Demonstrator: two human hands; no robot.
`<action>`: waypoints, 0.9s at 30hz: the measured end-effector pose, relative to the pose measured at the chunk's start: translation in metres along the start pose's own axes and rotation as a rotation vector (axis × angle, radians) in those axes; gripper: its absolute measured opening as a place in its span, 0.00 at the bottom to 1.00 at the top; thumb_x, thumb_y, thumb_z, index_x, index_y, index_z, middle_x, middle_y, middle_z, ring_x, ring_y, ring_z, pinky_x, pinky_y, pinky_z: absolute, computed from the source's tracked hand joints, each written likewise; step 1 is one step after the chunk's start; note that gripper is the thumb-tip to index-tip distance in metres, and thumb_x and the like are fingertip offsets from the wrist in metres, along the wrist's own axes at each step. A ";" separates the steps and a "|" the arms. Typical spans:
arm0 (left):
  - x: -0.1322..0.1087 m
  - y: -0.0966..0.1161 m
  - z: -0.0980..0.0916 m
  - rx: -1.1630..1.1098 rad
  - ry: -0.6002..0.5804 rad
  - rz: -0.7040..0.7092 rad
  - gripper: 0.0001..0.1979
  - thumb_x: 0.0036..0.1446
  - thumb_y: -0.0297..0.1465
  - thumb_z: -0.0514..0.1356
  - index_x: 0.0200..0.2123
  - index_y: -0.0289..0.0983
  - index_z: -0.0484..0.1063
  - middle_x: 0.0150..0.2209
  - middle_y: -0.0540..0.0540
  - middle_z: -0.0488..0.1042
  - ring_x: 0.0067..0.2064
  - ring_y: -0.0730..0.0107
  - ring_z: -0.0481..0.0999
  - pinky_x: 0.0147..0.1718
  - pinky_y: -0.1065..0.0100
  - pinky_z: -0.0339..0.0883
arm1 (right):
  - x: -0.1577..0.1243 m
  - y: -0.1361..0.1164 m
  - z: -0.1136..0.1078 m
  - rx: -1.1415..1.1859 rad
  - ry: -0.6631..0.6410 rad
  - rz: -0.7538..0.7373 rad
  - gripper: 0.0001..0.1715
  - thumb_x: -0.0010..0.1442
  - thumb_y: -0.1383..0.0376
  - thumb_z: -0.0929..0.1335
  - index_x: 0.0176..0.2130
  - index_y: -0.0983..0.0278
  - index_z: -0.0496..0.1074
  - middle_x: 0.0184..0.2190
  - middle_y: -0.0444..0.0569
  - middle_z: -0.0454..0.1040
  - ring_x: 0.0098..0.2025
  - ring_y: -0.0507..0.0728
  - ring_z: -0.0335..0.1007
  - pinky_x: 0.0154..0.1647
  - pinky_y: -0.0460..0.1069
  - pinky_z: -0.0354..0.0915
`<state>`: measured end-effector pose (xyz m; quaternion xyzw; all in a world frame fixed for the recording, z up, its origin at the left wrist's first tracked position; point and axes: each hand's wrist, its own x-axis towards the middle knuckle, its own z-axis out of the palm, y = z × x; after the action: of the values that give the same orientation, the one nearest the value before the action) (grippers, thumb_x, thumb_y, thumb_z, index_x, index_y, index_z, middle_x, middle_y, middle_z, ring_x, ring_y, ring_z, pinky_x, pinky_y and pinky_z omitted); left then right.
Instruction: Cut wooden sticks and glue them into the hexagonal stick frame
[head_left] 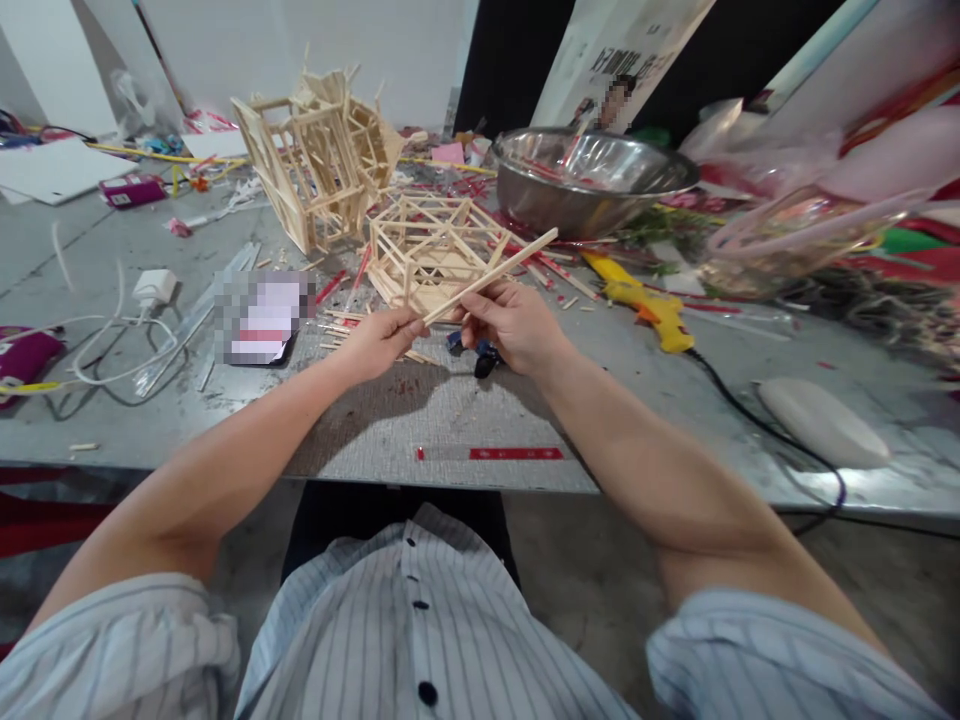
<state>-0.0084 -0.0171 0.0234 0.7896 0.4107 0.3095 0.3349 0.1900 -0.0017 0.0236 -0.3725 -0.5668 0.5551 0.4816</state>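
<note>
My left hand [388, 338] pinches the lower end of a pair of thin wooden chopsticks [514, 262]. Further up, my right hand [510, 318] grips the same sticks, which slant up to the right. Right behind them sits a low frame of glued wooden sticks [427, 245]. A taller stick frame [315, 165] stands behind it to the left. Under my right hand lies a small dark blue and black tool [486, 360], partly hidden. Loose sticks and red paper wrappers lie around the low frame.
A steel bowl [592, 185] stands at the back right, with a yellow glue gun [649, 305] before it, its cord trailing right. Left are a phone [262, 318], a white charger [155, 288] and clear glue sticks [191, 325]. A red-and-clear wrapper [516, 454] lies near the front edge.
</note>
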 end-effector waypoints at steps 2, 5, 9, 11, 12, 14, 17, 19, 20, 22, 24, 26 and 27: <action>-0.001 0.003 -0.001 -0.134 -0.108 -0.079 0.12 0.62 0.33 0.51 0.33 0.34 0.71 0.18 0.54 0.63 0.18 0.78 0.60 0.21 0.73 0.56 | -0.002 0.001 -0.003 -0.015 0.004 0.004 0.22 0.46 0.51 0.75 0.30 0.64 0.69 0.24 0.42 0.73 0.16 0.47 0.65 0.16 0.44 0.62; -0.002 0.006 -0.003 -0.239 -0.264 -0.111 0.11 0.61 0.33 0.53 0.31 0.34 0.72 0.21 0.50 0.71 0.19 0.78 0.65 0.21 0.73 0.60 | -0.006 -0.003 -0.004 -0.085 0.003 -0.016 0.20 0.48 0.52 0.73 0.27 0.64 0.67 0.21 0.41 0.70 0.17 0.47 0.65 0.17 0.44 0.61; 0.000 0.005 0.002 -0.042 -0.300 0.071 0.13 0.57 0.35 0.59 0.25 0.34 0.74 0.22 0.50 0.72 0.23 0.77 0.68 0.24 0.74 0.61 | -0.019 -0.015 0.005 -0.315 -0.036 -0.196 0.17 0.51 0.53 0.71 0.25 0.63 0.67 0.16 0.40 0.64 0.18 0.47 0.59 0.19 0.45 0.57; 0.000 0.004 0.008 0.058 -0.252 0.161 0.10 0.55 0.34 0.60 0.26 0.34 0.75 0.24 0.49 0.73 0.26 0.75 0.71 0.26 0.73 0.62 | -0.028 -0.022 0.013 -0.457 -0.092 -0.304 0.13 0.53 0.56 0.69 0.26 0.63 0.68 0.20 0.41 0.67 0.21 0.47 0.60 0.22 0.45 0.58; 0.000 0.004 0.011 0.075 -0.232 0.190 0.09 0.55 0.33 0.60 0.27 0.34 0.75 0.26 0.48 0.75 0.28 0.74 0.73 0.28 0.73 0.64 | -0.032 -0.025 0.017 -0.526 -0.140 -0.350 0.11 0.54 0.58 0.69 0.27 0.63 0.69 0.21 0.42 0.68 0.23 0.47 0.62 0.25 0.45 0.59; -0.001 0.005 0.014 0.084 -0.215 0.228 0.07 0.54 0.31 0.60 0.29 0.34 0.75 0.28 0.47 0.77 0.32 0.71 0.75 0.31 0.71 0.66 | -0.037 -0.028 0.022 -0.615 -0.221 -0.413 0.09 0.55 0.60 0.67 0.29 0.63 0.70 0.24 0.44 0.70 0.26 0.48 0.64 0.29 0.46 0.60; -0.003 0.009 0.012 0.138 -0.183 0.280 0.08 0.56 0.30 0.58 0.28 0.34 0.74 0.28 0.46 0.77 0.31 0.71 0.74 0.31 0.72 0.66 | -0.039 -0.028 0.023 -0.622 -0.188 -0.424 0.10 0.57 0.59 0.65 0.31 0.63 0.70 0.26 0.45 0.70 0.28 0.50 0.64 0.30 0.46 0.60; -0.004 0.012 0.008 0.193 -0.159 0.285 0.10 0.57 0.31 0.57 0.24 0.34 0.71 0.25 0.48 0.73 0.27 0.74 0.71 0.27 0.73 0.62 | -0.037 -0.025 0.019 -0.585 -0.125 -0.393 0.12 0.58 0.56 0.65 0.31 0.62 0.69 0.25 0.45 0.68 0.27 0.50 0.62 0.28 0.47 0.60; -0.004 0.013 0.007 0.206 -0.159 0.271 0.11 0.57 0.31 0.57 0.23 0.34 0.70 0.22 0.49 0.71 0.25 0.76 0.69 0.25 0.74 0.60 | -0.035 -0.023 0.017 -0.567 -0.114 -0.376 0.13 0.58 0.55 0.65 0.30 0.62 0.68 0.25 0.45 0.68 0.26 0.50 0.61 0.27 0.47 0.60; -0.004 0.014 0.006 0.188 -0.187 0.220 0.12 0.57 0.31 0.56 0.22 0.35 0.68 0.18 0.52 0.67 0.22 0.77 0.66 0.22 0.75 0.57 | -0.031 -0.020 0.013 -0.556 -0.141 -0.343 0.16 0.57 0.53 0.66 0.29 0.62 0.68 0.25 0.45 0.67 0.25 0.49 0.61 0.26 0.47 0.59; -0.003 0.013 0.007 0.133 -0.215 0.175 0.11 0.57 0.30 0.55 0.23 0.35 0.69 0.17 0.53 0.66 0.21 0.78 0.66 0.21 0.76 0.57 | -0.028 -0.017 0.010 -0.568 -0.190 -0.320 0.16 0.57 0.53 0.67 0.29 0.63 0.68 0.25 0.45 0.67 0.25 0.49 0.61 0.26 0.47 0.59; -0.003 0.011 0.008 0.121 -0.208 0.164 0.11 0.58 0.31 0.56 0.24 0.35 0.70 0.18 0.53 0.66 0.21 0.78 0.66 0.21 0.76 0.57 | -0.027 -0.015 0.010 -0.585 -0.228 -0.310 0.16 0.57 0.54 0.67 0.29 0.64 0.69 0.25 0.45 0.67 0.26 0.50 0.62 0.27 0.47 0.60; -0.003 0.011 0.007 0.138 -0.204 0.178 0.11 0.57 0.32 0.56 0.24 0.34 0.70 0.18 0.53 0.66 0.21 0.78 0.65 0.21 0.76 0.57 | -0.028 -0.015 0.011 -0.591 -0.246 -0.313 0.15 0.57 0.55 0.67 0.29 0.64 0.69 0.25 0.45 0.68 0.26 0.50 0.62 0.27 0.47 0.60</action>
<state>0.0007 -0.0261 0.0270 0.8714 0.3231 0.2272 0.2910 0.1886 -0.0327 0.0358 -0.3350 -0.8067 0.3273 0.3603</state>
